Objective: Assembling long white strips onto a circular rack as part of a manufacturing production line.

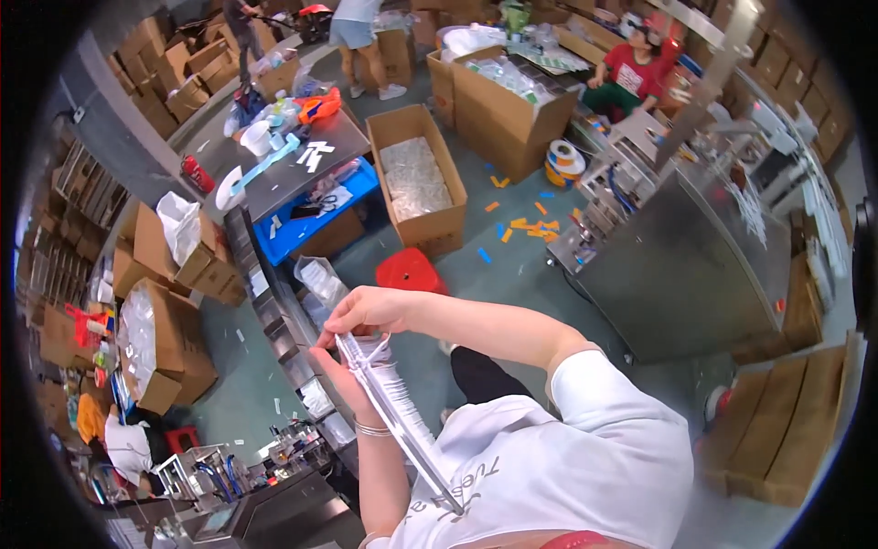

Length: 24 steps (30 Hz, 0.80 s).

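Observation:
A long bundle of thin white strips [402, 423] slants from my hands down toward my shirt. Its kind is hard to make out; one side looks like a stack of thin layers. My left hand [344, 377], with a bracelet at the wrist, supports the bundle near its upper end, its fingers partly hidden. My right hand [377, 311] reaches across from the right and pinches the top end, where a thin white loop sticks out. Just beyond the hands lies a clear plastic packet [322, 282] on the metal conveyor [285, 337].
A red stool [409, 273] stands just beyond my right forearm. Further off are an open carton [448, 220] of clear packets and a cluttered dark table [283, 178]. A metal machine cabinet [677, 274] fills the right. Orange and blue slips [521, 223] litter the floor. Several people are around.

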Each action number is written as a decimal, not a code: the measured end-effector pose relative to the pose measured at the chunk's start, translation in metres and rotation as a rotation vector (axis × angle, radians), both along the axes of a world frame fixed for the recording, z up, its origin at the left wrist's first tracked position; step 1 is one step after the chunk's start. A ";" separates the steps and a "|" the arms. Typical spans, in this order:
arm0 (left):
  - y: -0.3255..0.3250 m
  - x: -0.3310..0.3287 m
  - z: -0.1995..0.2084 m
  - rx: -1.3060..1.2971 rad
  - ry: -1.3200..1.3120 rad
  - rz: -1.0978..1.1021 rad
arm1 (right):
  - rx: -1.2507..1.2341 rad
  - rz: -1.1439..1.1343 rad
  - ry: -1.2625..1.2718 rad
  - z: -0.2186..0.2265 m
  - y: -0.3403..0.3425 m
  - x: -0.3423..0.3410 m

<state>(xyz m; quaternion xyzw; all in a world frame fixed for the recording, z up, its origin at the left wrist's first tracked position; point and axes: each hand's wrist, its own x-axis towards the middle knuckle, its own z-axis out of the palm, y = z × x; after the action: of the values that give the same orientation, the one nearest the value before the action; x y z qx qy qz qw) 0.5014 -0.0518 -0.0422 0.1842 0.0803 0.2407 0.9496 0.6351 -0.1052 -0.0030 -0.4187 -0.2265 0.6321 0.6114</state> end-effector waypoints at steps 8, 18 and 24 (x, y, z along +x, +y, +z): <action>0.034 0.093 0.063 0.092 0.141 0.032 | 0.150 0.065 0.048 0.001 0.070 0.101; 0.062 0.176 0.084 0.260 0.361 0.342 | 0.154 0.028 -0.112 -0.002 0.100 0.201; 0.053 0.078 0.111 1.292 0.943 -0.277 | 0.159 -0.134 -0.074 -0.005 0.078 0.250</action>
<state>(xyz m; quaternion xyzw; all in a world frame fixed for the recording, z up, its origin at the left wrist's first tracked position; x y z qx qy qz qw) 0.5794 0.0017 0.0686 0.7865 0.2936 0.0167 0.5431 0.8849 -0.0268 -0.0078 -0.4063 -0.2699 0.5539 0.6747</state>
